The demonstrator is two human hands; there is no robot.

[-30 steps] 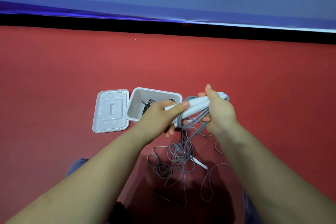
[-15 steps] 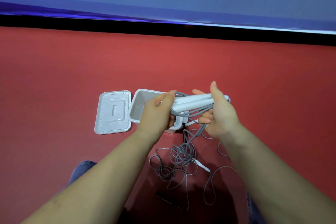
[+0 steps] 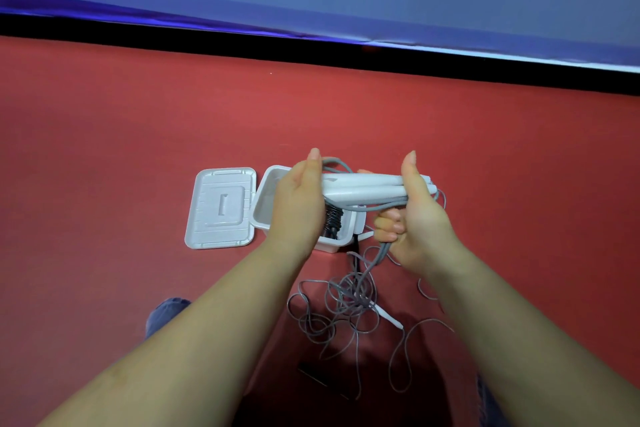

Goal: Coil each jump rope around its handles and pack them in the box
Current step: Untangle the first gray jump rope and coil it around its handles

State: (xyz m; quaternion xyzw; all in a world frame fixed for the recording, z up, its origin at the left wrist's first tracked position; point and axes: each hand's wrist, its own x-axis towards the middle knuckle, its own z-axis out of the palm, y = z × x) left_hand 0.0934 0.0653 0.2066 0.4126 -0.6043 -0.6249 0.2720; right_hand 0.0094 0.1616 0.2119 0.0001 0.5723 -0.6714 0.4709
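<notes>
Mid-frame, left hand (image 3: 298, 204) and right hand (image 3: 417, 215) grip the paired white handles (image 3: 363, 185) level, so grey cord (image 3: 346, 302) wraps evenly

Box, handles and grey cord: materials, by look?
Box: likely thin moulded plastic, white, semi-gloss; rolled rim, ribbed lid beside it.
Handles: probably hard plastic, white, smooth with soft sheen.
Cord: looks like flexible PVC or rubber, grey, matte; it lies in loose springy loops.

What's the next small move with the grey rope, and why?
Probably another wrap: the right hand carries the grey cord round the white handles while the left hand steadies them. Most cord lies loose on the red floor.
</notes>
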